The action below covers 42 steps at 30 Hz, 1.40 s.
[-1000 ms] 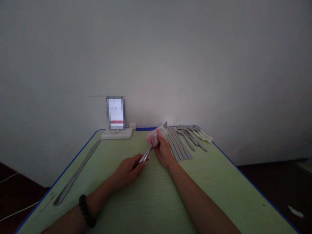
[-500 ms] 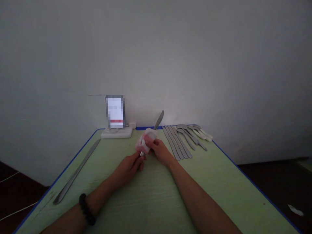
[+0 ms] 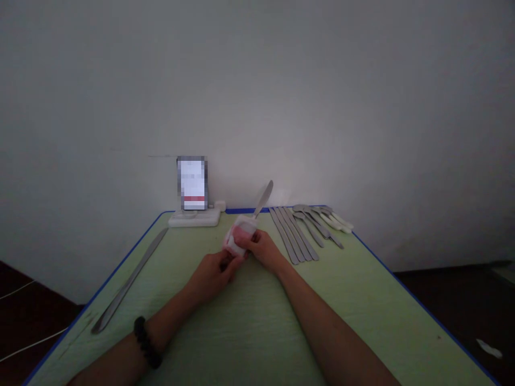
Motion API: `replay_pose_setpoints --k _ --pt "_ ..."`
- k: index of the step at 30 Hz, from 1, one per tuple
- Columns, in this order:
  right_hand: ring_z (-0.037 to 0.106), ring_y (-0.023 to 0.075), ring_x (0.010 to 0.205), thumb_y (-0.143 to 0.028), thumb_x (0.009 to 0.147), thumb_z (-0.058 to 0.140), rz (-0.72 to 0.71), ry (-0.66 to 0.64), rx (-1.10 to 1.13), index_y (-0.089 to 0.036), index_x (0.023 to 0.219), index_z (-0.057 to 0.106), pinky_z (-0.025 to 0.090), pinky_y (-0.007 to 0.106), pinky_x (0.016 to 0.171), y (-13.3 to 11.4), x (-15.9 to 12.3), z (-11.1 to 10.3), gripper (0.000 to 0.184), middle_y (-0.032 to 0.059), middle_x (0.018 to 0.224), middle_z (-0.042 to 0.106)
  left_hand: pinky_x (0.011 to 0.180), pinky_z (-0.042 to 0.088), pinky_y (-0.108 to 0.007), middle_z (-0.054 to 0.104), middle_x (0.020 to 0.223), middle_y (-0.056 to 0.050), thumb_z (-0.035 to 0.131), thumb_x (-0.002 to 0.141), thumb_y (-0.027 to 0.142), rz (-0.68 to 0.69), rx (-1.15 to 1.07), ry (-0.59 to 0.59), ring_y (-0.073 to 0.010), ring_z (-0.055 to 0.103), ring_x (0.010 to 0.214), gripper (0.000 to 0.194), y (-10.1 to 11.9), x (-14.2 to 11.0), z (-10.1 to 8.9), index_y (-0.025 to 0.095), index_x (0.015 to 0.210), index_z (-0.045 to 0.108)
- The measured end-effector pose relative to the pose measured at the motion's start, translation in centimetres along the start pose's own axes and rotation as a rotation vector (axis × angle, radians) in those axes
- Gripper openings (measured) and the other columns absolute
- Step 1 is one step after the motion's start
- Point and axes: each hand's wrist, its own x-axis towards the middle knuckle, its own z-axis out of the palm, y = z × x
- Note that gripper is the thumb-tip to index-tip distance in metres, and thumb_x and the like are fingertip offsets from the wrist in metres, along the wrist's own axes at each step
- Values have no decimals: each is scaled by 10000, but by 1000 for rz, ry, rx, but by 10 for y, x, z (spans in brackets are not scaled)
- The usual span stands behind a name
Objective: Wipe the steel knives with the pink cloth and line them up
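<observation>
A table knife [image 3: 264,198] is held over the middle of the table, its blade pointing up and away to the right. Wrapped about its lower part is a pink and white cloth [image 3: 242,236], which hides the handle. My right hand [image 3: 262,247] is closed on the cloth from the right, thumb on top. My left hand [image 3: 219,272] is closed at the near end, where the knife's handle lies hidden by fingers and cloth. On the left wrist sits a black beaded bracelet [image 3: 146,343].
Another knife [image 3: 131,281] lies along the left edge. Several knives [image 3: 293,236] lie side by side right of centre, beside several spoons and forks [image 3: 314,220], some white-handled. A phone [image 3: 193,183] stands on a white base [image 3: 195,217] at the back, before the wall.
The cloth has slid down toward the near end of the knife, covering the handle end that showed before. The left thumb now lies against the cloth, and the blade is turned slightly.
</observation>
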Motion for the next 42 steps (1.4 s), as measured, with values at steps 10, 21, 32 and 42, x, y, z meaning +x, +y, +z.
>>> replay_pose_setpoints --k 10,21,32,42 --pt "484 98 459 -465 668 663 -17 -68 -40 -143 629 634 376 225 466 -4 -2 -2 326 -2 557 587 506 365 -236 535 469 18 339 867 480 -48 -17 35 -148 505 468 438 2 0 0 191 597 528" --pt "431 85 503 -513 683 640 8 -80 22 -140 652 607 315 224 500 -1 -2 -2 376 -23 549 523 463 306 -219 439 453 50 390 839 511 -44 -76 -21 -117 428 448 433 -3 1 0 190 558 466" --pt "375 75 465 -580 661 622 -32 76 181 -146 590 542 266 237 465 4 4 -2 447 -23 513 482 498 320 -211 448 499 52 352 864 462 15 -69 -52 -112 424 485 400 4 -3 -3 178 631 510" --pt "422 89 503 -516 649 659 -19 -6 -21 -139 682 621 315 233 492 0 0 0 381 -16 580 545 494 325 -224 480 510 48 344 868 483 -9 -11 -46 -121 443 483 376 -4 1 0 199 644 445"
